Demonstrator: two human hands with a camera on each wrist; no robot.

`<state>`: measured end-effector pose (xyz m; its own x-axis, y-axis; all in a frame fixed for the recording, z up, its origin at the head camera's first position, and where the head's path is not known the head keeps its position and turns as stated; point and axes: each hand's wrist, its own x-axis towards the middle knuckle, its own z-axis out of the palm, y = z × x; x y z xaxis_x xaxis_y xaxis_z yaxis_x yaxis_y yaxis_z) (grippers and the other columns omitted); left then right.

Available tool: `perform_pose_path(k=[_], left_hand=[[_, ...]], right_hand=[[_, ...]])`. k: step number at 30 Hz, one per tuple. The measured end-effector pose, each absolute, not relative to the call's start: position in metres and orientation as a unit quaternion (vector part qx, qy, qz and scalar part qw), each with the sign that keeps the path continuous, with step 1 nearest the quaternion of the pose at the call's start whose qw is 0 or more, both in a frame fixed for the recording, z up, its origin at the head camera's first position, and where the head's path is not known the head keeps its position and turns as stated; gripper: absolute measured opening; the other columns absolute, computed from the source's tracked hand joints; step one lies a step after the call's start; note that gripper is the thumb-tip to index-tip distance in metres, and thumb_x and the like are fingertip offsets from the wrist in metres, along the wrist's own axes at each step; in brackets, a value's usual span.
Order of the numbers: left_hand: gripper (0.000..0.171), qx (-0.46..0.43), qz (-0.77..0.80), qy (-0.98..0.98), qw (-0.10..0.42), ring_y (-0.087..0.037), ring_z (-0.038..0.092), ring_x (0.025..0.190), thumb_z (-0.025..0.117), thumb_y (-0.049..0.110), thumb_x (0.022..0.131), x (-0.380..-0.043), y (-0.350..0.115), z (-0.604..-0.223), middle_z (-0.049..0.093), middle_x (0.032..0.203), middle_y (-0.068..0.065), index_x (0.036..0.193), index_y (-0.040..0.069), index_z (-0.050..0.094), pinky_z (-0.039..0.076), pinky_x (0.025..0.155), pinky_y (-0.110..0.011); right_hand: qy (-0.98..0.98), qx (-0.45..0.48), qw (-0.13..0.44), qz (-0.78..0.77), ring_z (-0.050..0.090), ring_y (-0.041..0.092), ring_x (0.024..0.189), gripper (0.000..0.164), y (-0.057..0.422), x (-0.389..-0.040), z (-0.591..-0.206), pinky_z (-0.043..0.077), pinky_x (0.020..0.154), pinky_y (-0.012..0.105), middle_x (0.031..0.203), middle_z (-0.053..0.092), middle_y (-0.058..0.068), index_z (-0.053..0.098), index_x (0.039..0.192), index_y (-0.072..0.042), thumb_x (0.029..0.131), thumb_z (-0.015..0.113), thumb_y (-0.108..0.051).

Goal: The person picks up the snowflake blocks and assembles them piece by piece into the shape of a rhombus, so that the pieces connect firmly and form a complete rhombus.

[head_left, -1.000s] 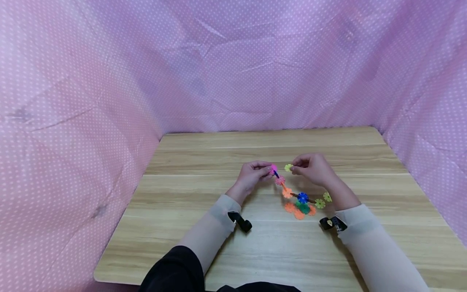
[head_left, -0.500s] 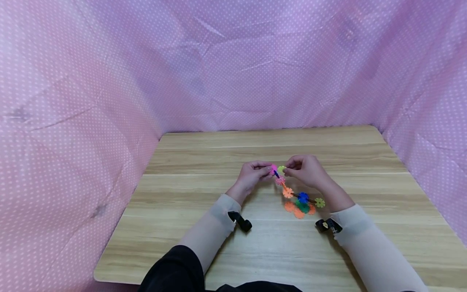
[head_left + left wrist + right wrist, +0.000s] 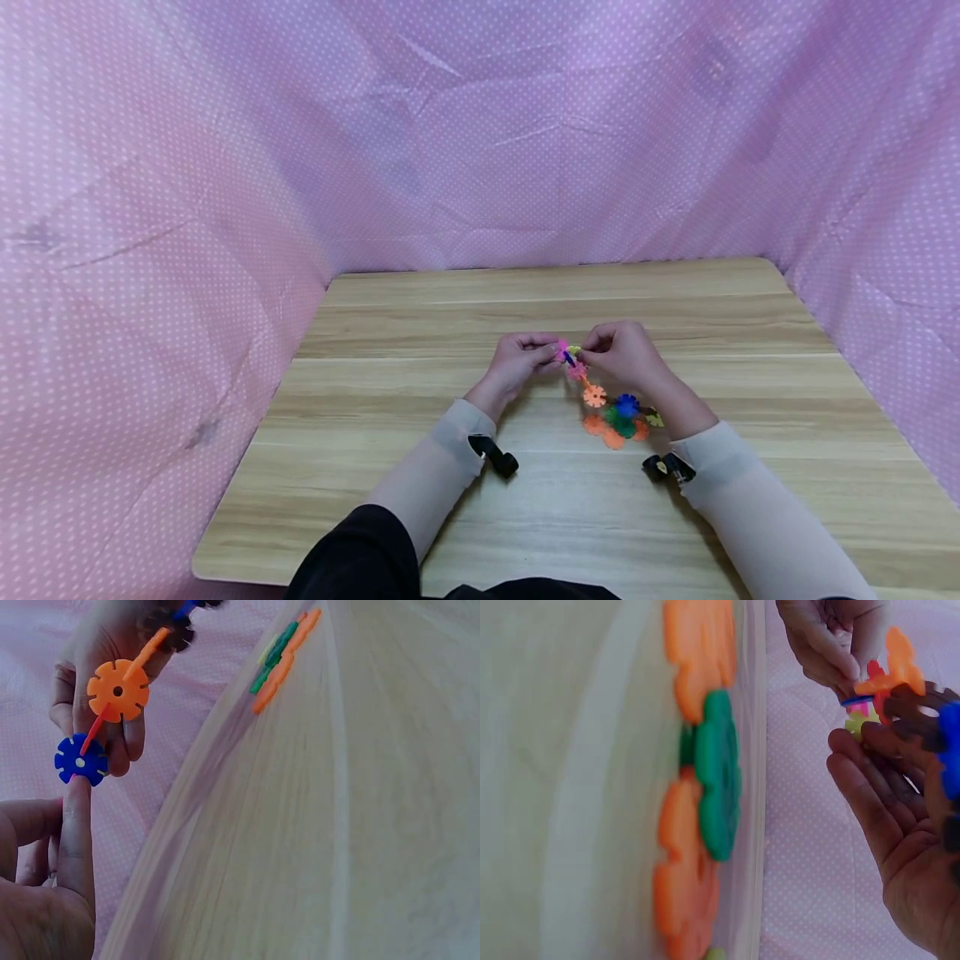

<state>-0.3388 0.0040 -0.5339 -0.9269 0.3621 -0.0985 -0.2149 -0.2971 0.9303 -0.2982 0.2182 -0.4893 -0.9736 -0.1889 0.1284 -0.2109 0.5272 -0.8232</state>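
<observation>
Creased pink dotted cloth (image 3: pixel 480 125) hangs behind a wood-grained table (image 3: pixel 390 333). Above the tabletop, the left hand (image 3: pixel 512 364) pinches a pink disc (image 3: pixel 562 348) ending a chain (image 3: pixel 594 396) of notched, flower-shaped pieces; the right hand (image 3: pixel 626 358) pinches a yellow disc (image 3: pixel 856 722) beside it, whether joined I cannot tell. Only the left-wrist view shows a blue disc (image 3: pixel 81 760) face-on, round-holed; the right-wrist view shows a thick, smooth green disc (image 3: pixel 718 780) overlapping orange discs (image 3: pixel 686 870) on the table.
</observation>
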Motion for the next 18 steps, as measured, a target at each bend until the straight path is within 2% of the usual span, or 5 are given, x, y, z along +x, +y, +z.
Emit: perform_pose_path(k=[9, 14, 18], left_hand=[[0.03, 0.063, 0.799, 0.567, 0.188, -0.015, 0.075, 0.079, 0.069, -0.009, 0.097, -0.339, 0.002, -0.534, 0.077, 0.101, -0.019, 0.125, -0.018, 0.064, 0.062, 0.078, -0.028], [0.026, 0.061, 0.797, 0.569, 0.192, -0.016, 0.075, 0.08, 0.069, -0.01, 0.096, -0.339, 0.002, -0.533, 0.077, 0.101, -0.018, 0.122, -0.016, 0.067, 0.062, 0.079, -0.028], [0.026, 0.057, 0.795, 0.572, 0.192, -0.017, 0.075, 0.082, 0.069, -0.009, 0.097, -0.34, 0.001, -0.532, 0.077, 0.102, -0.018, 0.122, -0.014, 0.068, 0.062, 0.084, -0.032]], right_hand=[[-0.871, 0.13, 0.003, 0.473, 0.072, 0.024, 0.077, 0.014, 0.218, -0.299, -0.491, 0.06, 0.066, 0.031, 0.085, 0.076, 0.006, 0.078, 0.08, -0.01, 0.094, 0.079, -0.007], [-0.869, 0.145, -0.024, 0.472, 0.074, 0.028, 0.083, 0.008, 0.223, -0.302, -0.491, 0.061, 0.069, 0.03, 0.088, 0.076, 0.005, 0.077, 0.089, -0.007, 0.096, 0.079, -0.009], [-0.874, 0.16, -0.044, 0.456, 0.074, 0.026, 0.091, 0.005, 0.233, -0.302, -0.486, 0.061, 0.074, 0.031, 0.097, 0.077, 0.004, 0.078, 0.1, -0.007, 0.098, 0.076, -0.01]])
